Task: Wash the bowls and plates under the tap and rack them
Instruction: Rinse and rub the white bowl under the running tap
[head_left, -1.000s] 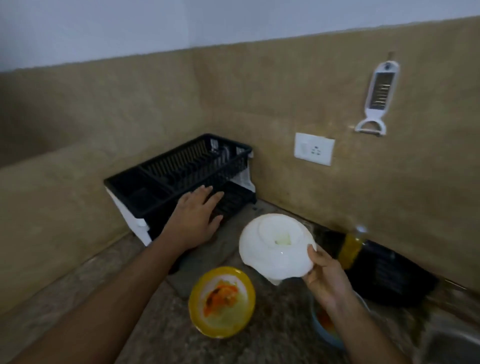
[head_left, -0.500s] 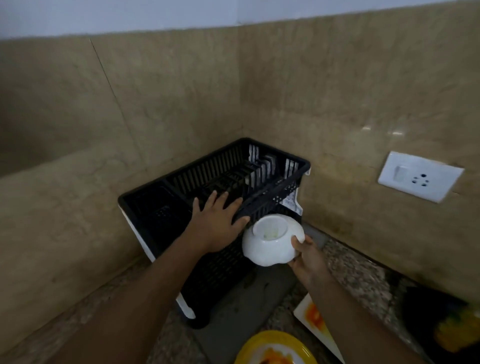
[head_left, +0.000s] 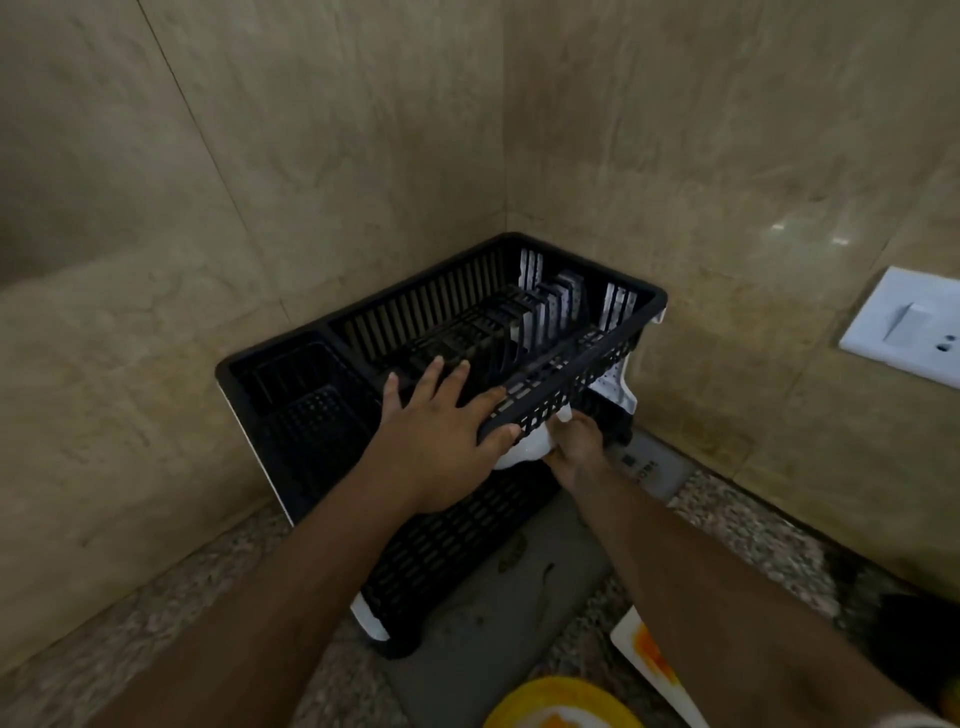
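Observation:
A black two-tier dish rack stands in the corner of the counter. My left hand rests on the front rim of its upper basket, fingers spread over the edge and thumb under the rim. My right hand grips a white bowl and holds it just under that upper basket, at the lower tier. Most of the bowl is hidden by the basket and my hands. A yellow plate with orange food residue lies at the bottom edge, beside a white plate with orange stains.
Beige tiled walls meet behind the rack. A white wall socket sits on the right wall. A grey drain mat lies under the rack on the speckled stone counter. A dark object sits at the far right edge.
The view has closed in on the rack. My right hand has carried the white bowl forward and down, from in front of the rack to under the upper basket. My left hand stays on the rim.

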